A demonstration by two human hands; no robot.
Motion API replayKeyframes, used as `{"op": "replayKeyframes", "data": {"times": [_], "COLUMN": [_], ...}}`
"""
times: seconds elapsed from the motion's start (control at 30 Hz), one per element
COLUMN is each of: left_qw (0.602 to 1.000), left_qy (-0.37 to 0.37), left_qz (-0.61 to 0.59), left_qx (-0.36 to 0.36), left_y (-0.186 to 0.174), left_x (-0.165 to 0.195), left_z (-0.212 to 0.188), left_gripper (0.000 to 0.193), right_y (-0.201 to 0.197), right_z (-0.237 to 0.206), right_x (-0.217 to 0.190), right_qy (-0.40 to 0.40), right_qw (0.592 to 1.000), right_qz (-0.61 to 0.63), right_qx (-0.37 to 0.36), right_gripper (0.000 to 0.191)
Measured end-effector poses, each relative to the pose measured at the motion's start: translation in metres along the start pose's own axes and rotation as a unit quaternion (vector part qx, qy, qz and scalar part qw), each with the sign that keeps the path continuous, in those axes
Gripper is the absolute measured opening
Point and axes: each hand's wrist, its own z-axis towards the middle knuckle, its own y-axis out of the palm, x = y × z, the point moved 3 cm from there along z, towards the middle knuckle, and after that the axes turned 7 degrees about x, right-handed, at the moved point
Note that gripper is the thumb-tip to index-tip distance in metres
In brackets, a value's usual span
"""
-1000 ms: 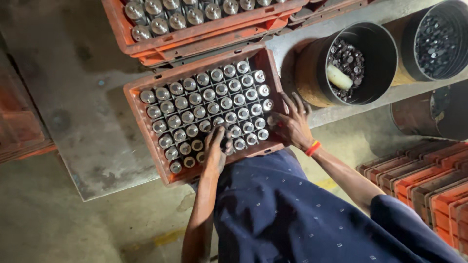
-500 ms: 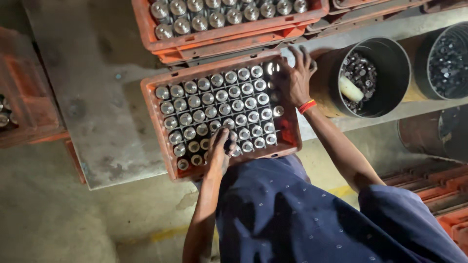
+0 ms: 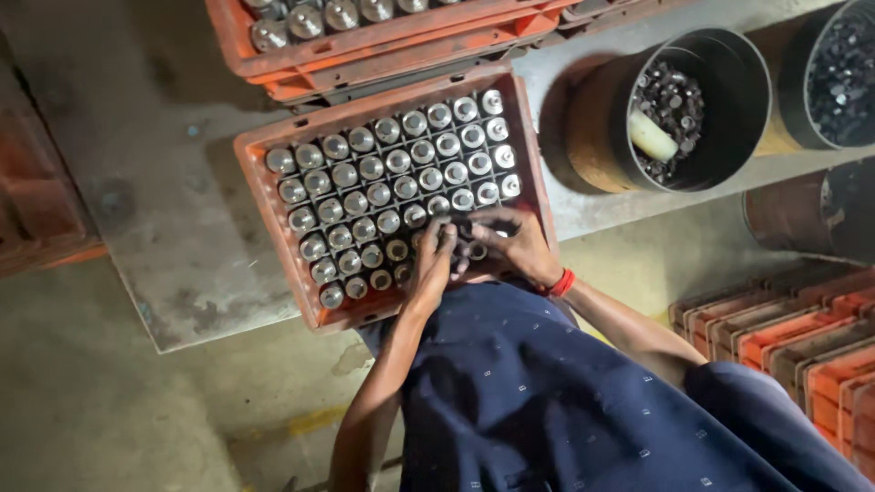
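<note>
Since half a second ago the right hand has come back from the far right corner of the crate to its near edge, and now sits just beside the left hand.

Nearest is the person's dark blue shirt, with a red band on the right wrist. Both hands rest over the bottles in the near right corner of the crate, fingers curled down among the caps; whether either one grips a bottle cannot be told. The orange crate lies on a grey slab, filled with rows of capped bottles.

Beyond it stands a second orange crate of bottles. To the right, a dark tub holds small caps and a pale cylinder. Stacked orange crates sit at lower right.
</note>
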Motion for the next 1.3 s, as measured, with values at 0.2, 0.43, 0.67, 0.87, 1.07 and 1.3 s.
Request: {"op": "replayKeyframes", "data": {"times": [0.2, 0.43, 0.67, 0.87, 1.07, 1.3], "left_qw": [0.953, 0.962, 0.983, 0.984, 0.973, 0.965], "left_qy": [-0.093, -0.046, -0.021, -0.023, -0.043, -0.023], "left_qz": [-0.286, -0.269, -0.182, -0.102, -0.225, -0.260], "left_qx": [0.042, 0.034, -0.030, -0.145, -0.025, 0.003], "left_y": [-0.032, -0.042, -0.020, 0.019, 0.001, -0.017], "left_x": [-0.026, -0.046, -0.014, 0.000, -0.010, -0.028], "left_z": [0.021, 0.023, 0.021, 0.016, 0.031, 0.040], "left_gripper": [0.030, 0.023, 0.039, 0.047, 0.030, 0.018], "right_y": [-0.060, -0.052, -0.052, -0.008, -0.048, -0.051], "right_z": [0.017, 0.043, 0.039, 0.014, 0.053, 0.089], "right_x": [-0.004, 0.037, -0.003, 0.005, 0.002, 0.011], "right_qy": [-0.241, -0.272, -0.293, -0.017, -0.203, -0.354], "right_qw": [0.867, 0.794, 0.795, 0.999, 0.942, 0.785], "right_qz": [-0.412, -0.543, -0.528, -0.003, -0.247, -0.506], "right_qx": [0.140, 0.010, 0.051, -0.034, 0.101, 0.043], "right_gripper": [0.033, 0.048, 0.049, 0.033, 0.026, 0.033]}}
